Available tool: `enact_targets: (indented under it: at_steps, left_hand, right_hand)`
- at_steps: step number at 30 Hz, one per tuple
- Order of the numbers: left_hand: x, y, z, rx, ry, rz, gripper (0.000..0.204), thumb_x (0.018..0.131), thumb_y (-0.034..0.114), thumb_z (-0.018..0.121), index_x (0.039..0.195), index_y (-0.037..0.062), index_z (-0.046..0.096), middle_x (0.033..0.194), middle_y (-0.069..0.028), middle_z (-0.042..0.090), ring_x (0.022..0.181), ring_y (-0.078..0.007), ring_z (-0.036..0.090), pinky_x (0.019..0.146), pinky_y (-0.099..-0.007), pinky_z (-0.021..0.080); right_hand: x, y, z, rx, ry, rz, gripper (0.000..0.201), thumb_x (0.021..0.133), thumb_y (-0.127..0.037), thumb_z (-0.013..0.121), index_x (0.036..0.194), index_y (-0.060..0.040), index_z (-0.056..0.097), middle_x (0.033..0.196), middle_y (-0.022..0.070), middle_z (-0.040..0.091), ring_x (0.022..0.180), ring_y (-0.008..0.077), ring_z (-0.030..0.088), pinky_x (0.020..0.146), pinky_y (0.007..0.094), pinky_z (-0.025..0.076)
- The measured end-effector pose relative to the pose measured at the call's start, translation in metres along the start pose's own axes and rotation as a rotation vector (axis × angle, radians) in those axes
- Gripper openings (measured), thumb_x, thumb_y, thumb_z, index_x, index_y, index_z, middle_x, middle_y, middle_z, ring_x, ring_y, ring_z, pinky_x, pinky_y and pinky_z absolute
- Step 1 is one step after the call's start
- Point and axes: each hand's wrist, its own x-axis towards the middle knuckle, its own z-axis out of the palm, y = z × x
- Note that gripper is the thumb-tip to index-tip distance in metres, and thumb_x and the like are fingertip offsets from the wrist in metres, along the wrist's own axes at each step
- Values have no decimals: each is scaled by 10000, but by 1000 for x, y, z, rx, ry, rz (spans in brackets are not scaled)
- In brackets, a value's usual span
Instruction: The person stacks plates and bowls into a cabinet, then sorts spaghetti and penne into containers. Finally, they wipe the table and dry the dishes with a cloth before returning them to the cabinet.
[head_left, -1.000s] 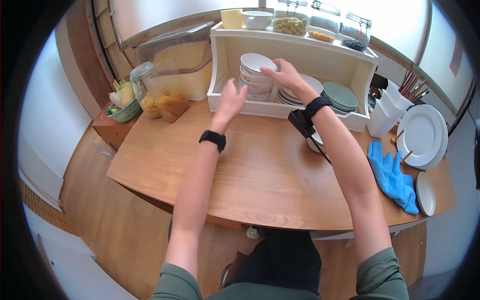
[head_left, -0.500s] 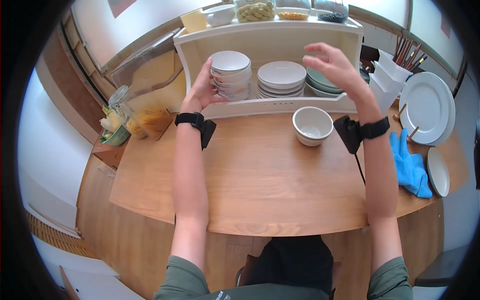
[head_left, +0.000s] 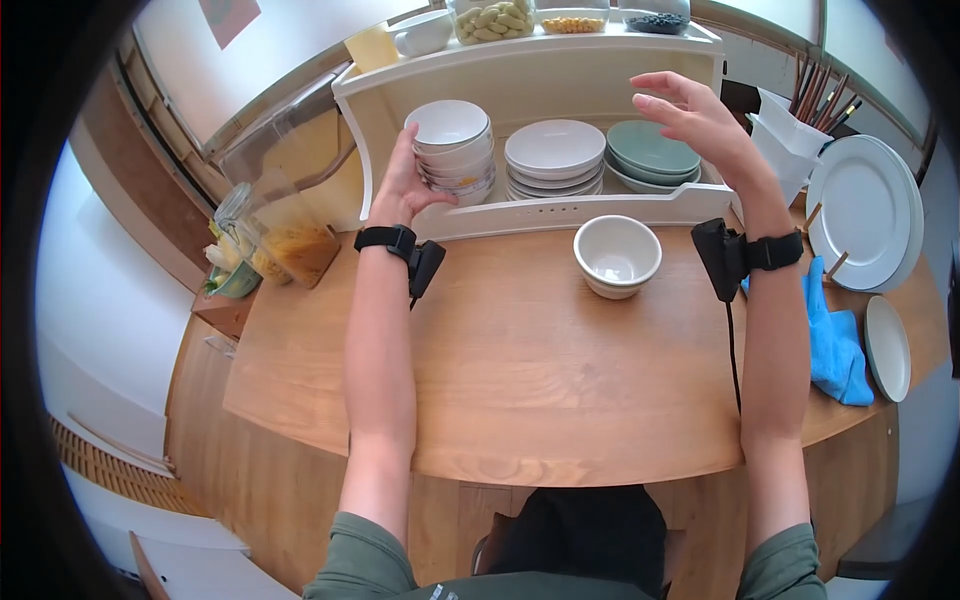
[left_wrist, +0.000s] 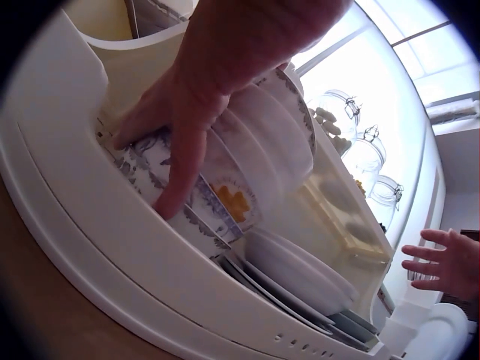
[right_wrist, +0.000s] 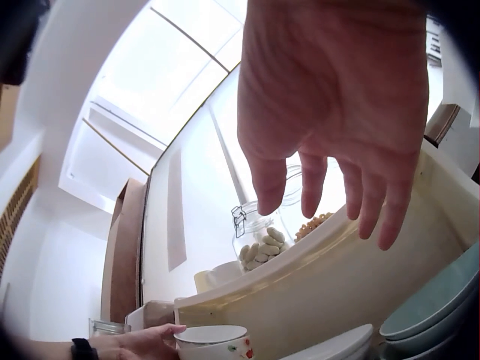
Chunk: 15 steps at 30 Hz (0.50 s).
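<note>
My left hand (head_left: pixel 404 186) lies against the left side of a stack of white patterned bowls (head_left: pixel 458 158) in the shelf, its thumb across their front; in the left wrist view the thumb and fingers (left_wrist: pixel 184 165) rest around the lower bowls. My right hand (head_left: pixel 690 122) hovers above the green plates (head_left: pixel 652 150), fingers loosely spread and holding nothing, as the right wrist view of the hand (right_wrist: pixel 334 112) also shows. Between the bowls and the green plates stands a stack of white plates (head_left: pixel 555 150). A small white bowl (head_left: pixel 617 252) sits on the table in front of the shelf.
The white shelf (head_left: pixel 540 216) has a raised front edge and glass jars (head_left: pixel 492 20) on top. At right are upright white plates (head_left: pixel 862 212), a blue glove (head_left: pixel 838 350), a leaning dish (head_left: pixel 888 348) and chopsticks (head_left: pixel 820 95). Pasta containers (head_left: pixel 300 245) stand at left on the wooden table (head_left: pixel 520 380).
My left hand has moved up to the bowl stack and touches it. My right hand has left the stack's rim and moved right, over the green plates. The view has shifted.
</note>
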Motion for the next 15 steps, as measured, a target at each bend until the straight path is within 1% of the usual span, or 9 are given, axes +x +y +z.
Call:
enact_targets:
  at_steps: [2, 6, 8, 12, 14, 15]
  left_hand:
    - [10, -1, 1, -21, 50, -17, 894, 898, 610, 452, 1534, 107, 77, 1583, -214, 41, 1441, -458, 49, 1013, -772, 119]
    - [30, -4, 3, -17, 71, 9, 883, 902, 621, 438, 1536, 119, 82, 1586, -205, 46, 1440, -457, 62, 1004, -781, 119]
    - [41, -4, 4, -54, 21, -23, 957, 880, 623, 497, 1513, 54, 59, 1572, -209, 5, 1436, -469, 4, 1006, -784, 106]
    - [59, -3, 12, -25, 28, -12, 946, 887, 629, 485, 1513, 56, 69, 1575, -206, -2, 1438, -467, 19, 1008, -781, 113]
    - [63, 0, 19, 25, 84, -26, 849, 925, 626, 387, 1534, 112, 95, 1591, -179, 63, 1444, -444, 74, 1002, -775, 155]
    - [64, 1, 22, 26, 79, -31, 849, 925, 626, 387, 1534, 112, 95, 1591, -179, 63, 1444, -444, 74, 1002, -775, 155]
  right_hand:
    - [-3, -3, -3, 9, 17, -6, 494, 913, -370, 627, 1269, -33, 565, 1183, 124, 620, 1138, 225, 569, 969, 339, 428]
    - [-6, -7, -6, 33, 17, -11, 493, 912, -370, 626, 1270, -37, 566, 1180, 120, 619, 1140, 222, 565, 960, 337, 435]
    - [-7, -11, -6, 47, 5, 16, 491, 911, -366, 627, 1269, -36, 567, 1181, 117, 618, 1146, 220, 561, 961, 335, 434]
    - [-8, -14, -9, 77, 6, -24, 495, 909, -365, 629, 1267, -29, 567, 1182, 112, 617, 1135, 207, 559, 971, 329, 424]
    - [-7, -12, -10, 82, 7, -36, 493, 910, -363, 629, 1264, -26, 570, 1182, 112, 617, 1129, 204, 561, 972, 326, 423]
    - [-7, -11, -10, 87, 9, -51, 490, 910, -362, 628, 1260, -23, 572, 1182, 112, 617, 1124, 201, 562, 972, 324, 422]
